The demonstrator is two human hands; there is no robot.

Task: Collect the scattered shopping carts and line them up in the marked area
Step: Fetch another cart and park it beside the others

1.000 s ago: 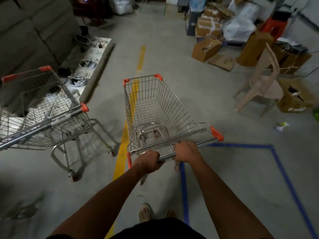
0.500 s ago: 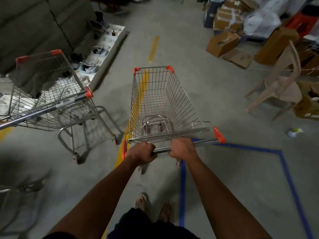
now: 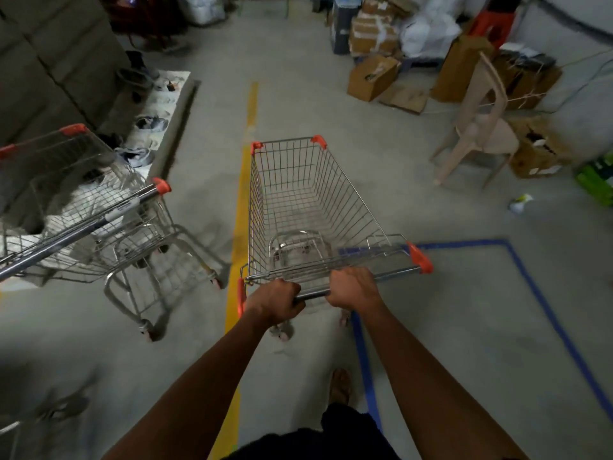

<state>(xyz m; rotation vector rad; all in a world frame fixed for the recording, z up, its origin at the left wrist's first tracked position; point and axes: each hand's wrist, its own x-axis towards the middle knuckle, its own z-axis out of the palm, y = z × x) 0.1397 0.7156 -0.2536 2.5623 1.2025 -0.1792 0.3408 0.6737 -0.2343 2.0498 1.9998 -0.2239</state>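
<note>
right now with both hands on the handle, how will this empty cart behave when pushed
The shopping cart probably rolls easily: its basket is empty and it stands on small wheels. Likely stiff, being a welded wire frame. It may veer, since the left hand and right hand grip left of centre.

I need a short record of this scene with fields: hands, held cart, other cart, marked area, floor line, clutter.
hands: left hand and right hand both grip the handle bar
held cart: cart, empty, over the yellow line and the blue tape's left corner
other cart: second cart to the left, apart from it, untouched
marked area: blue tape outline, to the right
clutter: chair and boxes behind
</note>
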